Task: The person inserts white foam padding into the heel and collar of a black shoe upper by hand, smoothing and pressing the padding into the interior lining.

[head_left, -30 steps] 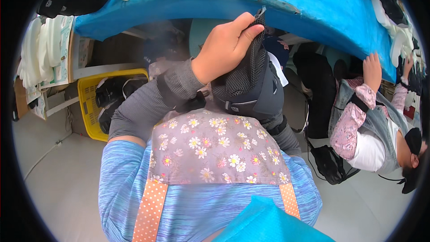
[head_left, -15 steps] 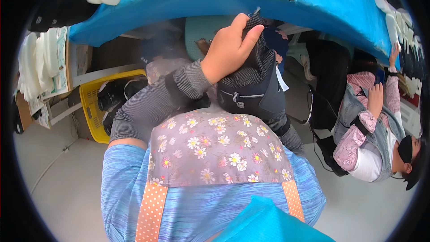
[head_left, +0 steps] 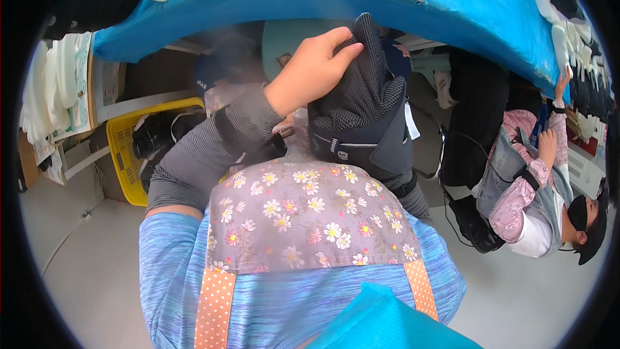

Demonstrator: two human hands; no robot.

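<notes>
Nearest to you is your flowered apron [head_left: 310, 213], spread over your chest. Just beyond it, in front of your body, stands the dark mesh piece [head_left: 352, 107], with its upper flap pointing up toward the counter. A pale trim line [head_left: 358, 145] crosses its lower part, and a white tag [head_left: 412, 123] hangs on its right side. Your left hand [head_left: 313, 71] is at the left edge of the flap, thumb and index finger near its top; whether they pinch the mesh firmly, I cannot tell. Your right hand is hidden behind or within the piece, so I cannot say what it holds; only its striped sleeve [head_left: 416, 200] shows below. For good handling, I think you should take the mesh with the soft pads of the fingers, pull it evenly, and support the body from below, so that the folds do not twist. Farther left is a yellow basket [head_left: 121, 162] with dark items [head_left: 152, 139]. Beyond is the blue-covered counter [head_left: 278, 10], and at far right sits a co-worker [head_left: 536, 200].
</notes>
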